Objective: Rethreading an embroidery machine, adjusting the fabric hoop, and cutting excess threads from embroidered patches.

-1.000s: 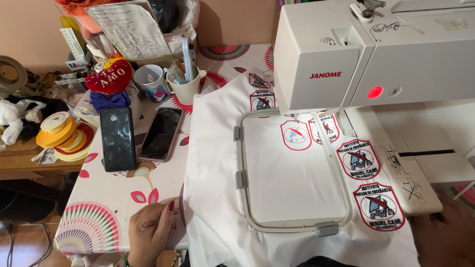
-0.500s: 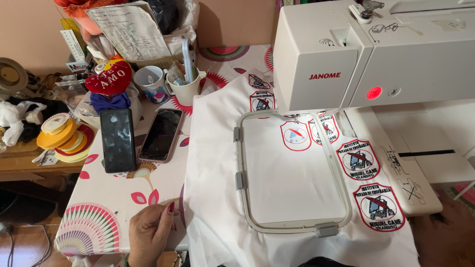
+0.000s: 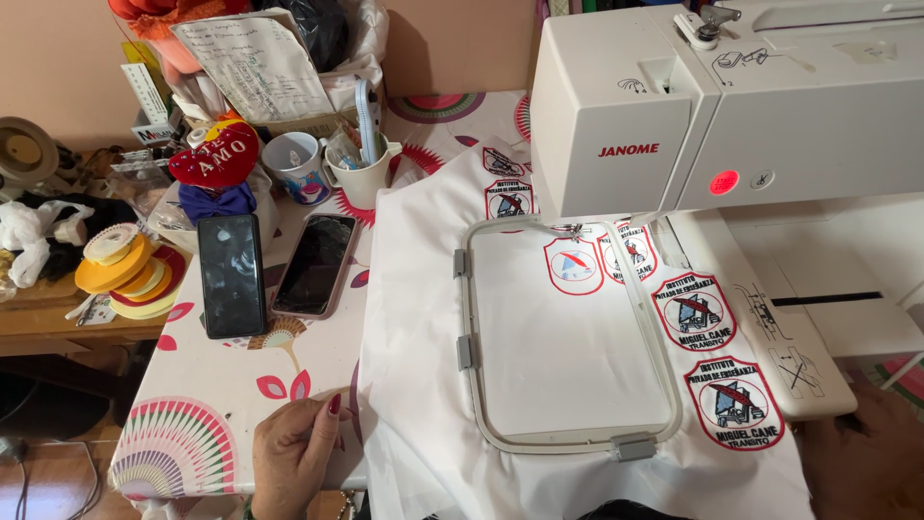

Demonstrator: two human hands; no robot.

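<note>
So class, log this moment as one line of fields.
left hand: rests at white fabric edge | right hand: low by machine bed | embroidery hoop: under sewing machine | phones: on table

**Soft indoor light, sharp picture, a bit dim at the bottom corners**

Lighting is even and fairly bright, looks like it comes from above. The white fabric (image 3: 568, 337) and the sewing machine (image 3: 731, 106) read very bright but aren't blown out, detail holds. Shadows are soft: one under the machine head, a dark patch under the table edge (image 3: 192, 481) at lower left. The two phone screens (image 3: 274, 270) show mild reflections. The right hand (image 3: 866, 462) sits in shade and looks slightly blurry. Straight lines bend a little near the edges.
</note>
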